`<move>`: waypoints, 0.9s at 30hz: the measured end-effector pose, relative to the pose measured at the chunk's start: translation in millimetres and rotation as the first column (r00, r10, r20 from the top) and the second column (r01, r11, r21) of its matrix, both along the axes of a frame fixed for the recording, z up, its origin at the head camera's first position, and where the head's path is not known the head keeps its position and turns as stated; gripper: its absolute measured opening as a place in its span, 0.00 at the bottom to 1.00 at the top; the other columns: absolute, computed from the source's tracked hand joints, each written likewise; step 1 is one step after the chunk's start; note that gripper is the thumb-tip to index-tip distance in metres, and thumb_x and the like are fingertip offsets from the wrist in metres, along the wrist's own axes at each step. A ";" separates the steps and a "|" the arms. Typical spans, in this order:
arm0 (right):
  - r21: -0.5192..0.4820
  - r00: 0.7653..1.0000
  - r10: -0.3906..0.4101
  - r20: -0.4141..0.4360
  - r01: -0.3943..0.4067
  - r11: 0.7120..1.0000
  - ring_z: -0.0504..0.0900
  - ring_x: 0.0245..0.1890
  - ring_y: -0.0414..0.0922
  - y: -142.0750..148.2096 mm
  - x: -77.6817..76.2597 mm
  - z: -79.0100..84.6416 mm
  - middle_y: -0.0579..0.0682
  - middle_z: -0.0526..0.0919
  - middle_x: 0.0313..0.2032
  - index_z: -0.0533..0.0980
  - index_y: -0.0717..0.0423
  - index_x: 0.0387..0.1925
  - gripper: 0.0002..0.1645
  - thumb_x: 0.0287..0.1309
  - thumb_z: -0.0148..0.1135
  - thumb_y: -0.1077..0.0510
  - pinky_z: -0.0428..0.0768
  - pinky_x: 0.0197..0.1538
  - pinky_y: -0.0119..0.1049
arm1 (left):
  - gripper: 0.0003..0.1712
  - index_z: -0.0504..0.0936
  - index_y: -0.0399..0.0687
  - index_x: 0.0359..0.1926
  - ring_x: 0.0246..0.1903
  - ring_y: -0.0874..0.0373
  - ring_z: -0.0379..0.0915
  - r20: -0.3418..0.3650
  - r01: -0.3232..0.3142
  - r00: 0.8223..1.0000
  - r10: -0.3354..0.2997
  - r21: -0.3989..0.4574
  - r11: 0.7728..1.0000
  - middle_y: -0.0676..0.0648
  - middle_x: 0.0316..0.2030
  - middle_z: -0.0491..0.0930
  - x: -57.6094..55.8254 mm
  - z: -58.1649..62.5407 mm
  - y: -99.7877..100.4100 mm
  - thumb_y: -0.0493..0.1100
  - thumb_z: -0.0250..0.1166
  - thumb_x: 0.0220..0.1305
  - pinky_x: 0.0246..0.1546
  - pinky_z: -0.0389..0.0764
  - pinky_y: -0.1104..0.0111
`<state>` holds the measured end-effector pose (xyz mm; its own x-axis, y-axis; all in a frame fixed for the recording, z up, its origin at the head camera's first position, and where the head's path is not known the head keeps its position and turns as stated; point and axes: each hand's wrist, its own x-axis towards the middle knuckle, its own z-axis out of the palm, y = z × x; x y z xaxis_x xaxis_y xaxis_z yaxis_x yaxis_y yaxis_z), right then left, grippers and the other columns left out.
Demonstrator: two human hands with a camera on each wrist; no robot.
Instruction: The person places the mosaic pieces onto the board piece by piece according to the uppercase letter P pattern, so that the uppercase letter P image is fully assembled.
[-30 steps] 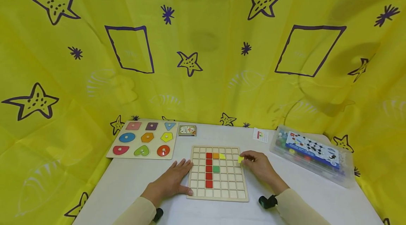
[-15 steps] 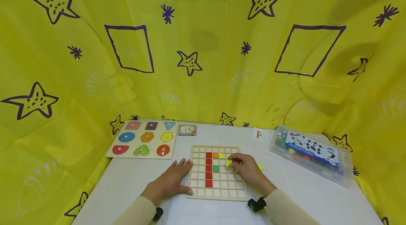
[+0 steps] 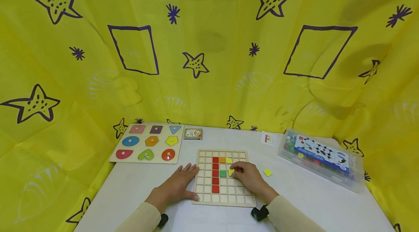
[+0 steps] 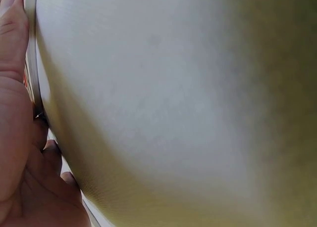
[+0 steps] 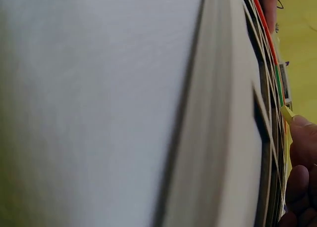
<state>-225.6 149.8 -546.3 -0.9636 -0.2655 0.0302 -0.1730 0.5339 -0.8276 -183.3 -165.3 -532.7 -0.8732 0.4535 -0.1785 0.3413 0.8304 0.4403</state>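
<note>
In the head view a wooden grid board [image 3: 226,204] lies on the white table. A column of red tiles [image 3: 215,181] sits in its cells, beside an orange tile [image 3: 223,160], a yellow rounded tile [image 3: 228,160] and a green tile [image 3: 223,174]. My right hand [image 3: 250,177] pinches a yellow tile [image 3: 231,172] between thumb and fingers, over the cell right of the green one; the right wrist view shows this yellow tile [image 5: 287,114] at the fingertips. With fingers spread, my left hand [image 3: 175,186] rests along the board's left edge.
Another yellow tile [image 3: 267,172] lies right of the board. A pattern card [image 3: 268,139] and a clear plastic case [image 3: 322,159] stand farther right. At the back left are a shape puzzle board [image 3: 147,148] and a small box [image 3: 193,134]. A yellow curtain [image 3: 216,94] hangs behind.
My right hand has moved left over the board, bringing the pinched yellow tile from the right edge to near the green tile. The loose yellow tile has come into view. My left hand stays put.
</note>
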 end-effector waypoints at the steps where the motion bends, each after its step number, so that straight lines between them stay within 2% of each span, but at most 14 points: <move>1: 0.010 1.000 -0.004 -0.007 0.004 1.000 0.74 0.34 0.41 -0.6 0.4 -0.4 0.43 0.81 0.33 0.86 0.51 0.43 0.09 0.63 0.72 0.65 0.75 0.36 0.29 | 0.66 0.59 0.48 0.83 0.84 0.45 0.46 0.000 0.000 1.000 0.000 0.002 1.000 0.47 0.83 0.56 0.0 0.1 0.0 0.71 0.74 0.51 0.84 0.47 0.45; 14: 0.099 0.996 0.010 -0.089 -0.001 0.995 0.77 0.38 0.38 -3.8 2.0 1.0 0.40 0.84 0.40 0.88 0.47 0.37 0.09 0.62 0.73 0.65 0.80 0.45 0.31 | 0.66 0.59 0.49 0.83 0.84 0.45 0.46 0.008 -0.009 1.000 0.009 0.006 1.000 0.48 0.83 0.56 0.2 -0.3 1.0 0.71 0.75 0.50 0.84 0.47 0.45; 21: 0.137 0.991 0.046 -0.123 -0.029 0.990 0.78 0.39 0.37 -3.5 0.5 -1.0 0.40 0.84 0.40 0.89 0.50 0.40 0.08 0.62 0.73 0.64 0.80 0.45 0.32 | 0.66 0.59 0.46 0.82 0.83 0.44 0.49 -0.028 0.018 0.999 -0.018 0.001 1.000 0.45 0.82 0.58 -0.7 -2.1 -0.7 0.71 0.75 0.50 0.83 0.49 0.45; 27: 0.124 0.994 0.036 -0.105 -0.023 0.992 0.77 0.39 0.37 -3.5 0.6 -3.1 0.41 0.85 0.44 0.89 0.50 0.45 0.11 0.62 0.73 0.63 0.80 0.45 0.32 | 0.66 0.59 0.46 0.82 0.83 0.43 0.48 -0.030 0.015 0.999 -0.015 0.003 1.000 0.45 0.82 0.58 -2.1 -3.4 -1.5 0.70 0.75 0.50 0.84 0.49 0.44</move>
<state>-224.9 146.3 -549.4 -0.9484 -0.3016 0.0978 -0.2738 0.6237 -0.7321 -185.5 -166.8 -536.1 -0.8714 0.4667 -0.1509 0.3665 0.8240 0.4322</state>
